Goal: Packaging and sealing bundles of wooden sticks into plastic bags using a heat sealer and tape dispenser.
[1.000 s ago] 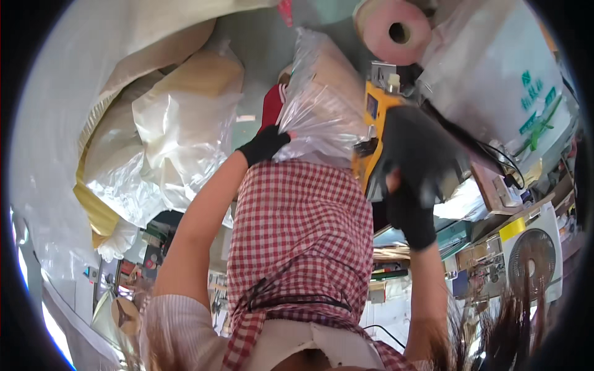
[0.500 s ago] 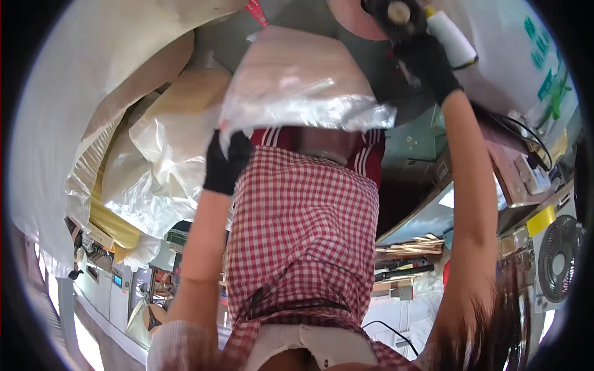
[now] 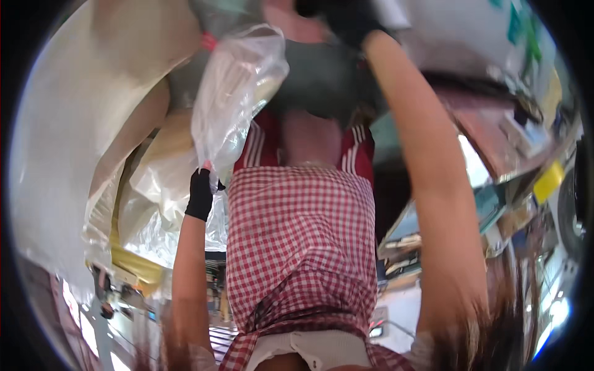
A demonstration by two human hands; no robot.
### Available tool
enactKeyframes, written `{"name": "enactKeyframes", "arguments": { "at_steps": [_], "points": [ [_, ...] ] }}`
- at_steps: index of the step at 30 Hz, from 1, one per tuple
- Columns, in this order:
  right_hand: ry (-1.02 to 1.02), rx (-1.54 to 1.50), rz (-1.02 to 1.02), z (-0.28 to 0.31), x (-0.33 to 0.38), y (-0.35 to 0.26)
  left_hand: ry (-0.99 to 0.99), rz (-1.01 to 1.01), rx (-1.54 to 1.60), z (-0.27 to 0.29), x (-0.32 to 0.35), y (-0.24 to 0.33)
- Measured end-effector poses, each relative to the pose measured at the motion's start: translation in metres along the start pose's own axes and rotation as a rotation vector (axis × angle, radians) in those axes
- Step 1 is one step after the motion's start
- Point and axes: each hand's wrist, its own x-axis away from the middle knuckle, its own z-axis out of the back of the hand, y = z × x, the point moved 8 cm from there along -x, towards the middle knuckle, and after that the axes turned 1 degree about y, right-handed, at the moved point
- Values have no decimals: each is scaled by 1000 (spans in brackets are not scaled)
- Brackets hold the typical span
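My left hand (image 3: 201, 193), in a black glove with bare fingertips, pinches the lower end of a clear plastic bag (image 3: 232, 93). The bag hangs crumpled and narrow beyond the hand, up and to the right, over the grey surface (image 3: 312, 74). My right hand (image 3: 349, 25), also black-gloved, reaches far forward at the top edge and is smeared by motion; its fingers cannot be made out. Beside it are a dark object (image 3: 307, 7), partly cut off, and a pinkish rounded thing (image 3: 288, 21).
Large whitish plastic sheeting (image 3: 55, 154) fills the left side, with more clear plastic (image 3: 158, 210) next to my left forearm. A red checked apron (image 3: 303, 229) covers my lap. On the right stand a brown-topped bench (image 3: 489, 136), a yellow piece (image 3: 548, 182) and a fan (image 3: 569, 204).
The bag, spread wide across my lap before, has swung left and bunched up in my left hand. My right hand has moved left and forward. The view has shifted.
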Motion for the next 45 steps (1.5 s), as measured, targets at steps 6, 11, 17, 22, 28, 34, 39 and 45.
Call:
{"name": "enactKeyframes", "arguments": {
  "at_steps": [6,11,17,22,28,34,39,45],
  "points": [
    [241,370,361,-43,-23,14,-73,-125,-110,-4,-4,-11],
    [574,400,143,3,41,14,-246,-141,-165,-8,-15,0],
    [537,154,576,-18,289,56,-283,-213,-292,-15,-28,33],
    [732,241,-431,39,522,247,78,84,-513,28,-52,54],
    [897,276,-942,139,698,355,-26,111,-988,-3,-42,70],
    [1258,315,-912,207,822,493,517,-135,-834,-19,24,93],
    [1390,470,-1211,236,951,626,257,-938,-1242,-250,163,81],
    [919,415,-1297,302,978,704,-749,-1734,-1404,-583,386,-10]
  ]
}}
